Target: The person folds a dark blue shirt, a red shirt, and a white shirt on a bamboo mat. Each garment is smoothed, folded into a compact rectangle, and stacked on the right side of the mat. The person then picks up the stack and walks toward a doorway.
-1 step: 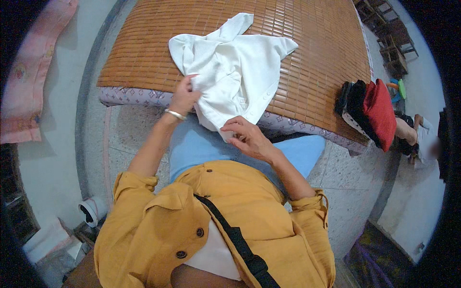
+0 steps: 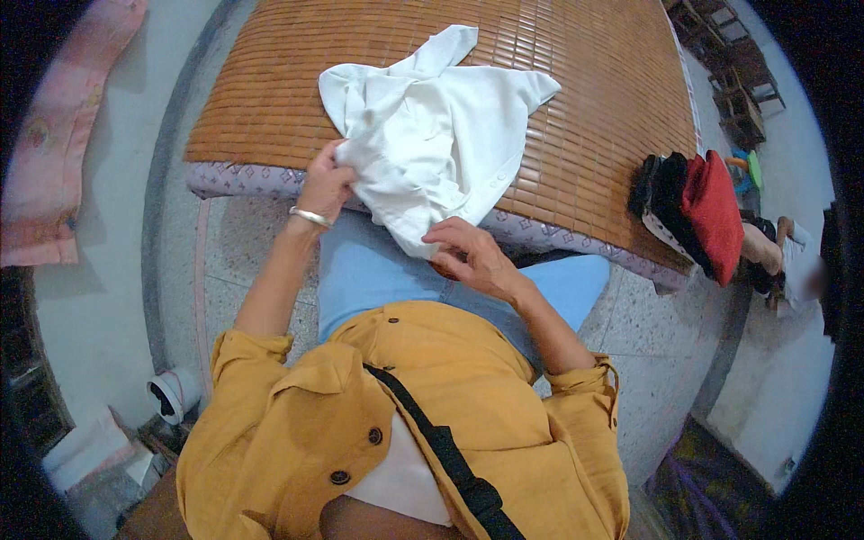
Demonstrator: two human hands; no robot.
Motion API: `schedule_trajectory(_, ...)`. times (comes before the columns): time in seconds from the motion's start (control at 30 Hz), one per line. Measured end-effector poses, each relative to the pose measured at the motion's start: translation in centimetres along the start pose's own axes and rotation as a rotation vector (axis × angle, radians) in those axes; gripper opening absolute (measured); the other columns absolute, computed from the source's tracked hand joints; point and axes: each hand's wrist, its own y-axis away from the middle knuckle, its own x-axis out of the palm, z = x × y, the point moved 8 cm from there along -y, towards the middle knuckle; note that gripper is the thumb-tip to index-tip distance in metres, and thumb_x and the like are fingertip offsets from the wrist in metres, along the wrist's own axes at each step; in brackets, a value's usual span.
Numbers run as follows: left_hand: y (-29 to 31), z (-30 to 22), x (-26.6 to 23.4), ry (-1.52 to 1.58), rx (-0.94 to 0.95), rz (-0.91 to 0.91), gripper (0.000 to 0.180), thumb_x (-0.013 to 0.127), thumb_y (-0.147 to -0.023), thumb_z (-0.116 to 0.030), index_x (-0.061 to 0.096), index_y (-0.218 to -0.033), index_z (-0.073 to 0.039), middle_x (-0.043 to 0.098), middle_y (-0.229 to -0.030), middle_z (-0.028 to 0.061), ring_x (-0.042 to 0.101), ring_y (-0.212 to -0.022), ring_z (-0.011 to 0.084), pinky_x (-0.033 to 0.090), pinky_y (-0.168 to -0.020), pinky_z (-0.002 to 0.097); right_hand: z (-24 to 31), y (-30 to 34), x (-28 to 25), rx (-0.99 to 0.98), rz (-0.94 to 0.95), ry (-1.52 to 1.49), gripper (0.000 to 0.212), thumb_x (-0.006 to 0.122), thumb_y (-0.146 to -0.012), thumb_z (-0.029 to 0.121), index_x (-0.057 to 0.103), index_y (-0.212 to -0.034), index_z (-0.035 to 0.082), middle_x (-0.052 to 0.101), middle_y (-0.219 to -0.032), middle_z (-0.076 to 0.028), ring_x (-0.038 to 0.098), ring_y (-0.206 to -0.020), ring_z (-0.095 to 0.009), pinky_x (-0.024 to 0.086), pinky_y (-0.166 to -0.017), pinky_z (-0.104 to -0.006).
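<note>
A white buttoned shirt (image 2: 486,117) lies crumpled on the brown slatted mat (image 2: 270,81), its lower end hanging over the near edge toward my lap. My left hand (image 2: 326,184), with a pale bangle on the wrist, pinches the shirt's left edge. At the garment's bottom corner is my right hand (image 2: 472,261), thumb and fingers curled around the cloth there. One sleeve points away from me, and small buttons run down the right side. Folds hide part of the shirt's middle.
The mat covers a bed with a purple patterned edge (image 2: 243,180). A stack of dark and red folded clothes (image 2: 711,216) sits at its right corner. Beyond it, another person (image 2: 787,261) is at the far right. A white bin (image 2: 171,396) stands on the floor at left.
My left hand has moved slightly left and down, drawing the shirt's left edge outward. The right hand has shifted slightly to the right with the bottom corner.
</note>
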Motion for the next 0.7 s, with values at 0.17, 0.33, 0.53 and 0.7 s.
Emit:
schedule_trajectory(0.17,3.7,0.3,-4.1,0.528,0.026,-0.026,0.061,0.044,-0.064,0.007,0.04,-0.125,0.003,0.053,-0.113,0.0109,0.055,-0.099,0.0224,0.045,-0.088,0.0322,-2.6,-2.4,-4.2,0.104,-0.29,0.113,0.017,0.056,-0.081,0.007,0.062,-0.096,0.004,0.06,-0.084,-0.013,0.057,-0.067,-0.021,0.047,-0.063,-0.031)
schedule_trajectory(0.33,6.0,-0.3,-3.1,0.521,-0.033,-0.031,0.034,0.058,-0.076,-0.001,0.049,-0.109,-0.003,0.055,-0.103,0.0051,0.052,-0.099,0.0154,0.041,-0.091,0.0306,-1.8,-7.7,-5.4,-0.1,-0.361,0.264,0.031,0.055,-0.08,0.0,0.058,-0.11,0.008,0.055,-0.111,-0.012,0.059,-0.086,-0.02,0.05,-0.069,-0.0311)
schedule_trajectory(0.53,6.8,-1.8,-1.1,0.442,0.013,0.021,0.036,0.064,-0.076,-0.002,0.049,-0.108,-0.008,0.054,-0.097,-0.0002,0.051,-0.092,0.0107,0.041,-0.083,0.0255,-0.3,-11.3,-0.8,-0.239,-0.217,0.574,0.035,0.057,-0.075,-0.001,0.059,-0.108,0.01,0.05,-0.12,-0.008,0.054,-0.093,-0.027,0.046,-0.084,-0.0341)
schedule_trajectory(0.7,7.0,-0.3,-2.0,0.414,0.035,0.115,0.033,0.063,-0.077,-0.002,0.051,-0.107,-0.008,0.054,-0.097,-0.0007,0.051,-0.093,0.0111,0.041,-0.083,0.0256,-1.6,-12.2,-0.8,-0.254,-0.172,0.496,0.026,0.056,-0.078,0.003,0.061,-0.103,0.007,0.057,-0.111,-0.008,0.052,-0.091,-0.026,0.045,-0.081,-0.0343)
